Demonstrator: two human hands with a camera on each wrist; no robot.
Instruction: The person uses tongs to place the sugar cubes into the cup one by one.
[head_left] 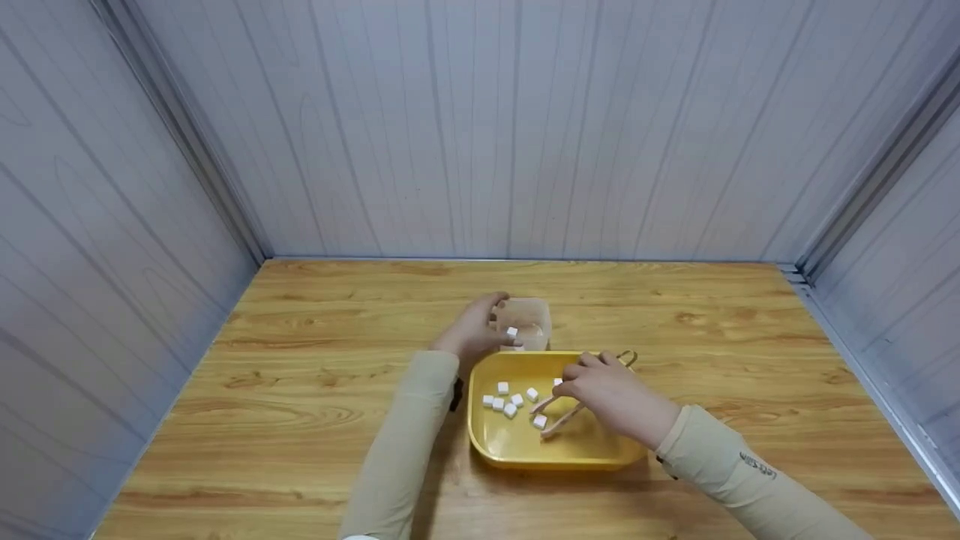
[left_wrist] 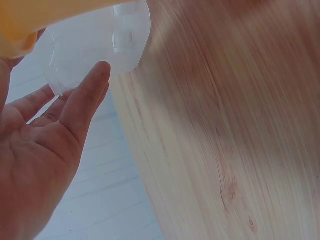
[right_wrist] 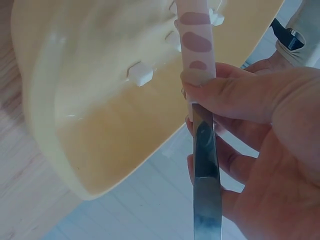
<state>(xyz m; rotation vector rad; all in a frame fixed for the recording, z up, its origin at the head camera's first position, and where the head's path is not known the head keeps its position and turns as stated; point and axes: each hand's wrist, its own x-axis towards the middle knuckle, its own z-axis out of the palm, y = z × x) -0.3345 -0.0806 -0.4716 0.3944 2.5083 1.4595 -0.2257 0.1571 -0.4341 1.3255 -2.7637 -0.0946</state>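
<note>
A white cube (head_left: 540, 422) lies in a yellow, rectangular plastic tray (head_left: 495, 446), between the parted tips of metal tongs with pink patterned ends (right_wrist: 206, 165). The right hand (head_left: 611, 390) pinches the tongs partway along, not yet squeezed onto the cube. Squaring both tips to opposite faces before gentle, even pressure should limit slipping. Beyond, the left hand (head_left: 472, 328) grips the side of a clear plastic container (head_left: 531, 311) just behind the tray, best held steady.
</note>
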